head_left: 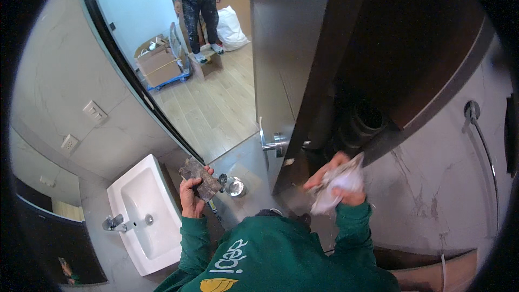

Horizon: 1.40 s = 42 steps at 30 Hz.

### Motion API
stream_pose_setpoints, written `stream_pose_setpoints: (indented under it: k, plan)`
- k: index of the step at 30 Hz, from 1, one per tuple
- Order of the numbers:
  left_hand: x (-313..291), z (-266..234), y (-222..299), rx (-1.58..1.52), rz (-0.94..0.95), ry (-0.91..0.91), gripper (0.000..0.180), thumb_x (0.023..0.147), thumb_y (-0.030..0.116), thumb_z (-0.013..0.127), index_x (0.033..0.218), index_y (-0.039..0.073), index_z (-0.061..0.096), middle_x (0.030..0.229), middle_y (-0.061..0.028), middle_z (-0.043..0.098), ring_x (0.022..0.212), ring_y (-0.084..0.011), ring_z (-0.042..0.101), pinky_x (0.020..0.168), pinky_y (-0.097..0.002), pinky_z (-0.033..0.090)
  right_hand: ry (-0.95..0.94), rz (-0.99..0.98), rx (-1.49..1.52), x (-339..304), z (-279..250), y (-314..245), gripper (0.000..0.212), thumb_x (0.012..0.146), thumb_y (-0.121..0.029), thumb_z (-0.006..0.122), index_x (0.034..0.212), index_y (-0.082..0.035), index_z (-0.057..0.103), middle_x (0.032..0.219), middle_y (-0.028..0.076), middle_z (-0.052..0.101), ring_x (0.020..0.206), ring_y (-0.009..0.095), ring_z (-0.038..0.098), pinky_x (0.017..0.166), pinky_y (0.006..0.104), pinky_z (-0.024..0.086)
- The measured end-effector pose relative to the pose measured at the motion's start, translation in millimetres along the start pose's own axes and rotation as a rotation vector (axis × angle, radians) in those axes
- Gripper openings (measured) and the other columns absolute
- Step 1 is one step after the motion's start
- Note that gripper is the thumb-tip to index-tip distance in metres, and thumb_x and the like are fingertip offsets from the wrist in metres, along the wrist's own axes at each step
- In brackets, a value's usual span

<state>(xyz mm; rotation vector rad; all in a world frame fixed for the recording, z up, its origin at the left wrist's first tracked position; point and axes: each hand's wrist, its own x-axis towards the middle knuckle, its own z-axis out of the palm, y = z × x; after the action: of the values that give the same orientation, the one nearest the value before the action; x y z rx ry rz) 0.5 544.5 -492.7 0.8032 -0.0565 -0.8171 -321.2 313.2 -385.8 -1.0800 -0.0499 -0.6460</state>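
Note:
My left hand (193,189) grips a flat, grimy grey-brown slab (201,178) beside the sink, thumb across its face. What the slab is made of I cannot tell. A white cloth (343,185), streaked with dirt, is bunched in my right hand (324,173), close to the edge of the dark door (294,38). This hand is slightly blurred. Just right of the slab, lower down, a round shiny metal container (235,186) rests on the floor. Below my left hand lies a thin tool (214,208), partly hidden by my sleeve.
A white sink (159,189) with a chrome tap (113,223) stands at my left. The open door has a metal lever handle (274,144). Past the doorway are a person (199,11), a cardboard box (158,65) on a blue dolly and a white sack (231,30). A shower hose (489,167) hangs right.

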Motion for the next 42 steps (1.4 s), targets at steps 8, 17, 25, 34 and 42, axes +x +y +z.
stream_pose_setpoints:
  k: [8,17,25,34,42]
  plan:
    - [-3.7,30.0,-14.4,0.301,0.041,-0.097,0.041,0.073,-0.004,0.051,0.114,-0.011,0.052,0.098,-0.0231,0.066,0.091,-0.0346,0.069,0.08,-0.0489,0.06,0.927,-0.288,-0.569,42.9,-125.9,17.8,0.037,0.085,-0.012,0.074,0.114,0.005,0.06,0.108,0.014,0.069,0.093,0.027,0.068,0.084,0.0371,0.053]
    - [-15.8,44.8,-42.9,0.275,-0.121,-0.17,0.041,0.073,-0.005,0.048,0.113,-0.012,0.052,0.101,-0.027,0.066,0.092,-0.0385,0.07,0.079,-0.0501,0.061,0.925,0.101,-1.441,115.0,-203.6,127.1,0.047,0.081,-0.013,0.069,0.126,-0.005,0.061,0.117,0.02,0.067,0.105,0.037,0.066,0.092,0.0437,0.051]
    - [-27.5,35.5,-38.3,0.297,-0.073,-0.081,0.041,0.072,-0.006,0.048,0.113,-0.012,0.053,0.102,-0.0272,0.066,0.091,-0.0388,0.07,0.079,-0.0512,0.061,0.873,0.615,-1.838,149.0,-252.7,204.5,0.038,0.088,-0.027,0.064,0.12,-0.006,0.062,0.11,0.017,0.069,0.093,0.037,0.069,0.078,0.0448,0.057]
    - [-31.1,25.5,-45.4,0.29,-0.054,-0.084,0.033,0.073,-0.007,0.05,0.105,-0.012,0.057,0.095,-0.0231,0.068,0.088,-0.0365,0.071,0.077,-0.0496,0.061,0.757,0.512,-1.932,138.9,-254.3,210.3,0.047,0.091,-0.025,0.061,0.134,-0.008,0.051,0.107,0.017,0.069,0.093,0.036,0.07,0.077,0.0463,0.058]
    - [-31.9,32.7,-52.2,0.267,-0.135,-0.044,0.033,0.077,-0.006,0.05,0.109,-0.013,0.055,0.098,-0.024,0.068,0.089,-0.0366,0.071,0.077,-0.0489,0.062,0.965,0.552,-1.632,140.9,-227.5,190.2,0.041,0.096,-0.031,0.052,0.131,-0.01,0.055,0.103,0.02,0.071,0.085,0.039,0.071,0.072,0.0498,0.057]
